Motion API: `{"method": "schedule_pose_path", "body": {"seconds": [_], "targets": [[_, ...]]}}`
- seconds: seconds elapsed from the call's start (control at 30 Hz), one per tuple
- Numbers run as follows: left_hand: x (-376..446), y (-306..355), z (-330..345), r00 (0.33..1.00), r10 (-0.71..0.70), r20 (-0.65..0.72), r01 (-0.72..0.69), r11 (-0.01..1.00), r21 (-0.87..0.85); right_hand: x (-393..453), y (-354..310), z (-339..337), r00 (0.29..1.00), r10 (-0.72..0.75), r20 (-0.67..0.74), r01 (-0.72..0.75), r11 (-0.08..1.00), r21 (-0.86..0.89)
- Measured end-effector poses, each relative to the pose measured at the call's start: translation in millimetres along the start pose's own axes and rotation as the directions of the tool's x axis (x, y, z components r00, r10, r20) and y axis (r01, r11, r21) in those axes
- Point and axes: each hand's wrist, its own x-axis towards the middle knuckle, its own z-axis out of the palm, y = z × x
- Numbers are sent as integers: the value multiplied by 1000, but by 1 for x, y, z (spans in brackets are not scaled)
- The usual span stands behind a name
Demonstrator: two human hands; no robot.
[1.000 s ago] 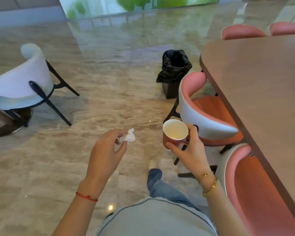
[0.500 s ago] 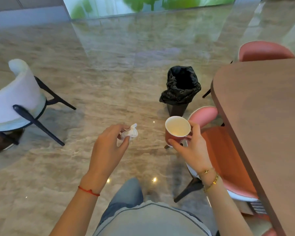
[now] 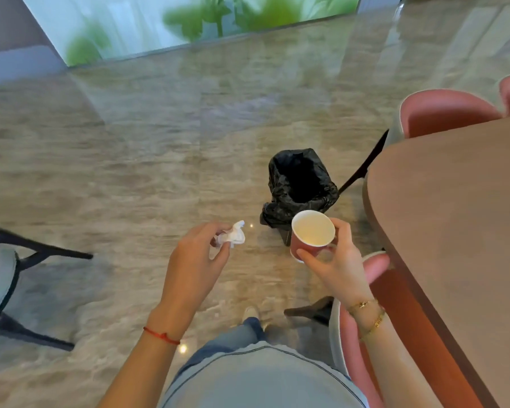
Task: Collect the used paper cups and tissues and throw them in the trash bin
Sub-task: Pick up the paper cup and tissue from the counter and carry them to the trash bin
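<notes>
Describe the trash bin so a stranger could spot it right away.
Start at the brown table on the right; off its rounded left end, on the marble floor, stands the trash bin. It alone is lined with a crinkled black bag, unlike the pink chairs nearby.

The left hand (image 3: 193, 260) is raised before the body, fingers curled, pinching a crumpled white tissue (image 3: 232, 237) (a thin red string circles that wrist); the right hand (image 3: 334, 262) grips a red paper cup (image 3: 311, 234) upright, thumb and fingers round its wall; two gold bracelets ring the wrist.
</notes>
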Motion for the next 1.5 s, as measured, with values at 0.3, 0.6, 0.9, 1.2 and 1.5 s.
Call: {"method": "schedule_pose_path", "body": {"seconds": [0.3, 0.6, 0.9, 1.2, 1.5], "targets": [[210, -20, 47, 986, 122, 112, -120, 993, -20, 167, 19, 10, 985, 116, -130, -119, 993, -18], [358, -32, 152, 959, 107, 263, -109, 994, -7, 297, 90, 4, 958, 244, -147, -256, 965, -62], [480, -27, 252, 914, 35, 403, -30, 999, -18, 415, 139, -9, 935, 338, -101, -348, 932, -103], [537, -48, 296, 819, -71, 569, 74, 997, 18, 482, 183, 17, 861, 505, -54, -508, 859, -65], [549, -69, 274, 802, 1, 597, -69, 993, 92, 496, 203, 23, 797, 603, 15, -587, 781, -215]]}}
